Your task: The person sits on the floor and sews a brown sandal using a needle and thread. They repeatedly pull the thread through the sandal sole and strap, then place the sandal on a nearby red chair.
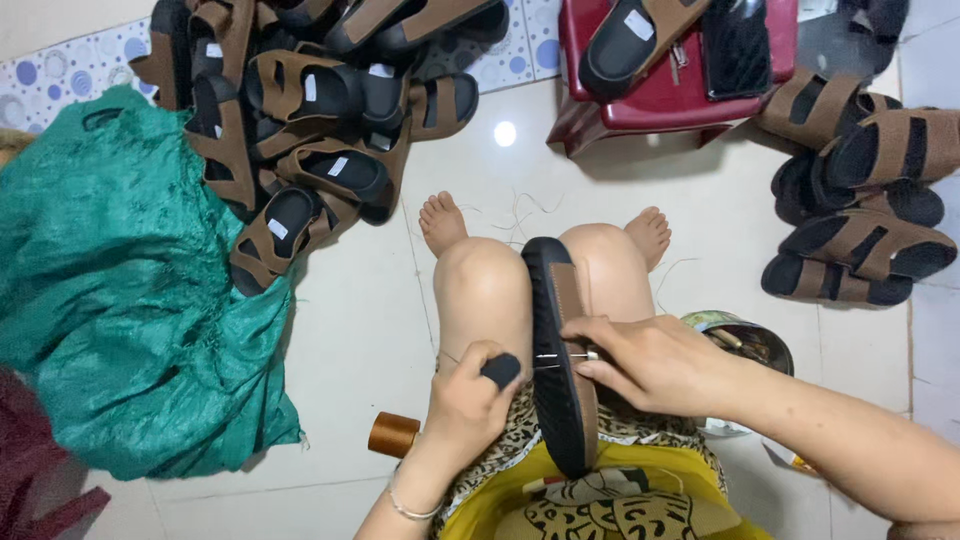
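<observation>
We see a black-soled brown sandal (560,340) standing on edge between our knees; our right hand (650,360) pinches a needle (565,358), our left hand (470,400) clasps a black-tipped tool (501,370).

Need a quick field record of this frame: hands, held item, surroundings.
left hand: grips a black-capped tool, tip at the sandal's edge
right hand: pinches a needle at the sandal's side
sandal: black sole, brown strap, on edge between the knees
left pile: brown-and-black sandals on the floor
right pile: more such sandals
green sack: left of the person
thread spool: copper-coloured, by the left wrist
red stool: ahead, a sandal on it
</observation>
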